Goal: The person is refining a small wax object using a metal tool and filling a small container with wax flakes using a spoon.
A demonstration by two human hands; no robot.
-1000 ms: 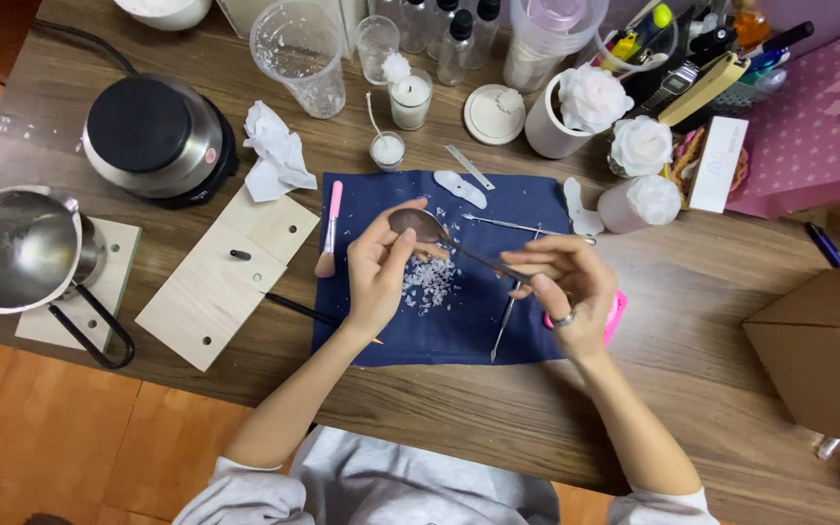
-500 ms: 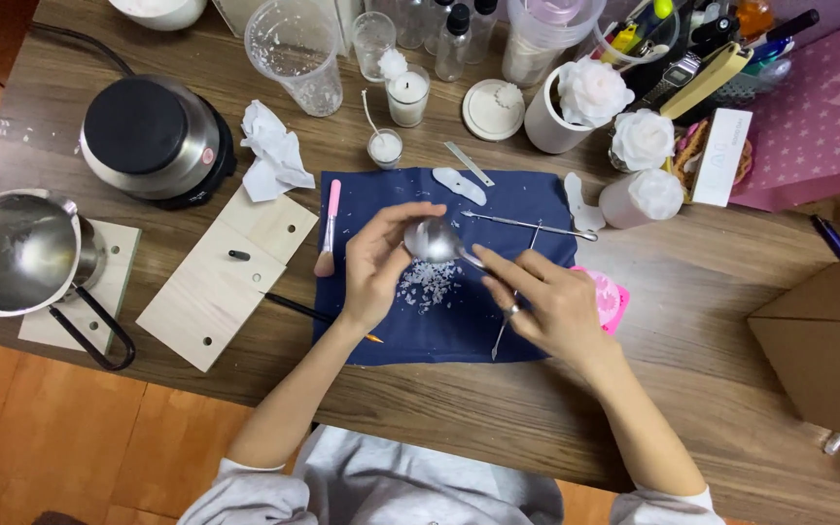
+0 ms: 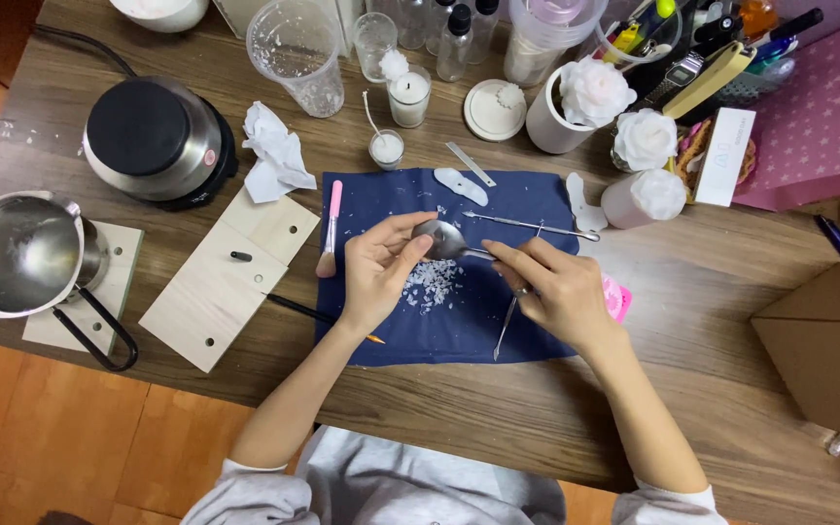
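Both hands have drawn slightly toward the person since half a second ago, and the spoon now lies flatter over the cloth, its bowl tipped up toward the camera. Nearest the front edge of the counter, the left hand (image 3: 378, 275) and right hand (image 3: 558, 292) meet over the dark blue rectangular cloth (image 3: 459, 331). The left fingers (image 3: 408, 241) are curled and pressed against the bowl of the polished metal spoon (image 3: 439, 239), thumb under its rim; the right fingers (image 3: 507, 259) pinch the spoon's handle. Whether the thin metal pick (image 3: 506, 326) below the right palm is held or merely lying there cannot be told. Just under the spoon sits a heap of white wax flakes (image 3: 430, 284).

Scraping goes best, I judge, with the bowl kept directly above that heap so shavings fall on the cloth, the handle gripped steadily and the thumb working in short strokes.

A pink-handled brush (image 3: 330, 228) lies along the cloth's left edge, and a pale wooden board with holes (image 3: 221, 277) beside it. Farther left stand a steel melting pot (image 3: 21, 253) and a round black-topped electric hotplate (image 3: 153, 141). Toward the back edge are a small glass jar candle (image 3: 408, 97) and white wax roses (image 3: 595, 92).
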